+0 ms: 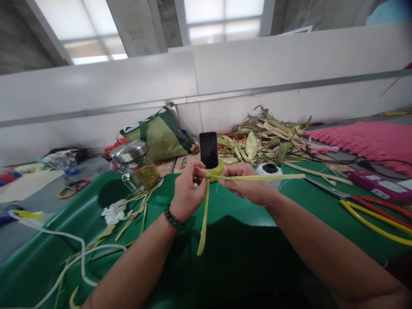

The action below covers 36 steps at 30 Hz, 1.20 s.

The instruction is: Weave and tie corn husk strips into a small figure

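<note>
My left hand, a beaded bracelet at its wrist, pinches the joint where pale green strips of husk meet. One husk strip hangs down from that joint toward me. A second husk strip runs out to the right across my right hand, whose fingers are closed on it near the joint. Just behind the hands, a phone stands upright against a roll of yellowish tape. A spool of white thread is beyond my right hand. The fingertips partly hide the joint itself.
Large scissors with red and yellow handles lie at the right. A glass jar of tea stands at the left, near crumpled tissue and a white cable. Behind are a green bag and a husk pile.
</note>
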Each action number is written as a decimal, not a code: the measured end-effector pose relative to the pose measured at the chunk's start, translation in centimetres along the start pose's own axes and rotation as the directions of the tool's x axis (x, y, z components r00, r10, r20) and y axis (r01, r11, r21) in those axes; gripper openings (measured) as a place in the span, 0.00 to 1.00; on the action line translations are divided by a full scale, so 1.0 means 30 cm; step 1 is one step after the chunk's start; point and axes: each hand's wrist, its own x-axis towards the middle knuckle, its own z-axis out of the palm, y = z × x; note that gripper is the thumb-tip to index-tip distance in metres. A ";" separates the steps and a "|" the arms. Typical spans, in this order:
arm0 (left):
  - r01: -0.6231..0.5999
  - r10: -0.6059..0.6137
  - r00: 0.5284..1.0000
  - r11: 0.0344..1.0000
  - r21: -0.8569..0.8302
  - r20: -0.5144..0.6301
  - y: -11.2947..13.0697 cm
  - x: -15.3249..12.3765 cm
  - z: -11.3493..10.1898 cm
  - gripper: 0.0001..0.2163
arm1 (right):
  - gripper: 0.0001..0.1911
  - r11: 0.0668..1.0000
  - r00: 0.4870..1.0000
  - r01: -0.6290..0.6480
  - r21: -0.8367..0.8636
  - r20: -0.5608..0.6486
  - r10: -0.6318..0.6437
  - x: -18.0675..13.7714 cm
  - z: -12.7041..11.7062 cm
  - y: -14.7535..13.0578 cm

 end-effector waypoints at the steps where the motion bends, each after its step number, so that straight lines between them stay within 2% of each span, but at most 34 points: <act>1: 0.009 -0.009 0.999 1.000 0.000 -0.042 0.002 -0.003 0.001 0.05 | 0.14 0.999 1.000 0.006 0.034 -0.015 -0.006 0.000 0.003 0.001; 3: 0.019 -0.019 0.996 1.000 -0.003 -0.083 0.004 -0.005 0.002 0.05 | 0.13 0.997 0.997 0.065 0.044 -0.055 -0.062 0.002 0.010 0.008; 6: 0.049 -0.049 0.998 0.999 -0.011 -0.027 0.001 0.000 0.003 0.05 | 0.15 0.980 0.977 0.191 -0.049 -0.086 -0.195 0.007 0.019 0.028; 8: 0.091 -0.086 0.994 0.994 -0.062 0.074 0.000 0.008 -0.001 0.02 | 0.15 0.952 0.952 0.281 -0.120 -0.094 -0.293 0.012 0.018 0.044; 10: 0.125 -0.089 0.972 0.979 -0.162 0.216 -0.001 0.016 -0.010 0.08 | 0.14 0.917 0.924 0.347 -0.196 -0.096 -0.370 0.017 0.013 0.058; 12: 0.120 -0.020 0.945 0.950 -0.288 0.325 0.000 0.022 -0.023 0.14 | 0.13 0.891 0.912 0.370 -0.264 -0.081 -0.402 0.021 0.006 0.068; 13: 0.099 0.025 0.938 0.937 -0.336 0.345 0.001 0.023 -0.029 0.15 | 0.13 0.882 0.910 0.374 -0.286 -0.071 -0.408 0.023 0.003 0.071; 15: 0.042 0.084 0.942 0.931 -0.362 0.326 0.006 0.023 -0.036 0.15 | 0.15 0.873 0.910 0.379 -0.308 -0.045 -0.412 0.026 -0.003 0.075; 17: 0.013 0.074 0.958 0.954 -0.298 0.278 0.012 0.021 -0.036 0.14 | 0.15 0.866 0.905 0.391 -0.313 -0.043 -0.424 0.027 -0.008 0.079; 20: 0.067 -0.011 0.963 0.978 -0.197 0.270 0.016 0.022 -0.031 0.13 | 0.12 0.845 0.890 0.406 -0.347 -0.059 -0.452 0.027 -0.016 0.084; 23: 0.119 -0.070 0.954 0.981 -0.154 0.292 0.014 0.028 -0.028 0.11 | 0.11 0.804 0.879 0.388 -0.451 -0.081 -0.470 0.026 -0.023 0.087; 26: 0.143 -0.085 0.955 0.972 -0.189 0.283 0.012 0.031 -0.026 0.10 | 0.12 0.748 0.856 0.384 -0.541 -0.094 -0.508 0.027 -0.030 0.084; 29: 0.205 -0.129 0.952 0.942 -0.264 0.279 0.012 0.029 -0.024 0.09 | 0.11 0.690 0.817 0.436 -0.577 -0.068 -0.573 0.028 -0.040 0.077; 31: 0.295 -0.184 0.925 0.900 -0.321 0.334 0.012 0.026 -0.023 0.11 | 0.11 0.647 0.793 0.452 -0.614 -0.056 -0.607 0.030 -0.048 0.075; 34: 0.465 -0.277 0.846 0.802 -0.376 0.455 0.011 0.024 -0.021 0.12 | 0.11 0.585 0.760 0.431 -0.687 -0.072 -0.645 0.038 -0.062 0.083; 36: 0.549 -0.333 0.802 0.738 -0.392 0.497 0.012 0.022 -0.019 0.12 | 0.11 0.548 0.740 0.424 -0.721 -0.073 -0.669 0.046 -0.067 0.092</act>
